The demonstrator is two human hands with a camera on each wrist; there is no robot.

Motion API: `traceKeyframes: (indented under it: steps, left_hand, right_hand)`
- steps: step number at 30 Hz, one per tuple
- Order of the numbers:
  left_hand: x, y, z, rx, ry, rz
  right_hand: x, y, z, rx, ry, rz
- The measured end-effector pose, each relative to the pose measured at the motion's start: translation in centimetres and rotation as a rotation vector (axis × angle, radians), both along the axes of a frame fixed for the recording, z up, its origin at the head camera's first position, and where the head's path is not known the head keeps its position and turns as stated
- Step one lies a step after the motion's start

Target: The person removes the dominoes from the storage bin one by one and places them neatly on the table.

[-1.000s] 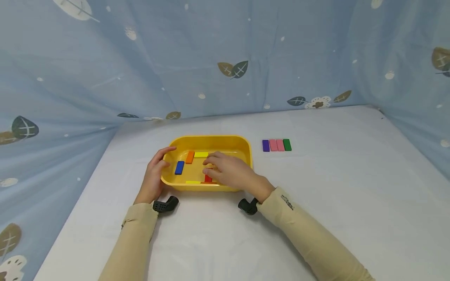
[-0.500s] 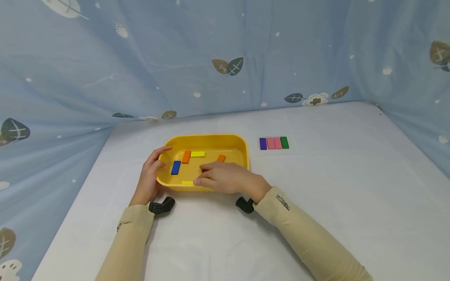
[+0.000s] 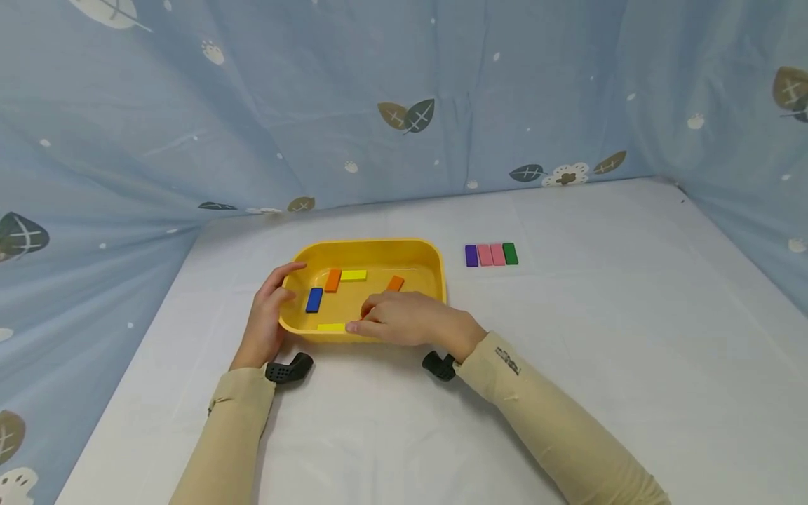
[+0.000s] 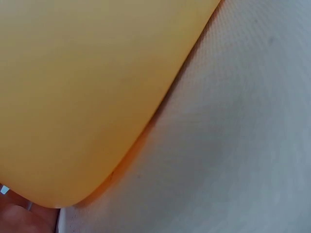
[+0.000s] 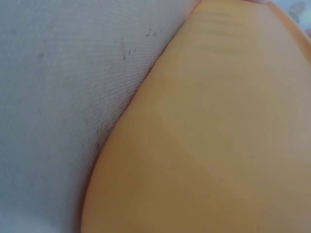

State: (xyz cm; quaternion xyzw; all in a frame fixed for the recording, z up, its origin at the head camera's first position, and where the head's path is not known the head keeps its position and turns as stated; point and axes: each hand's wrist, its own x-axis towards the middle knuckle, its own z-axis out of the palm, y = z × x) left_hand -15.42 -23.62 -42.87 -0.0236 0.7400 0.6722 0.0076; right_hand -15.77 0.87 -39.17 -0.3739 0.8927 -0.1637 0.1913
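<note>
Right hand (image 3: pixel 407 318) lower, white table (image 3: pixel 600 301)

The right hand (image 3: pixel 407 319) partly hides an orange block (image 3: pixel 395 283).

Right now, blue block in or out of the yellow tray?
In: the head view shows the blue block on the floor of the yellow tray, near the left hand.

The right hand (image 3: pixel 407 319) has shifted nearer, uncovering an orange block (image 3: pixel 395 283).
</note>
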Motion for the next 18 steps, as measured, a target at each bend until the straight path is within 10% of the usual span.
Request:
traceKeyframes:
  steps: [18]
  left_hand:
    - [0.04,0.09,0.16,-0.010,0.002,0.007]
  right_hand:
    - [-0.77,0.55,0.07,-0.212,-0.034,0.104]
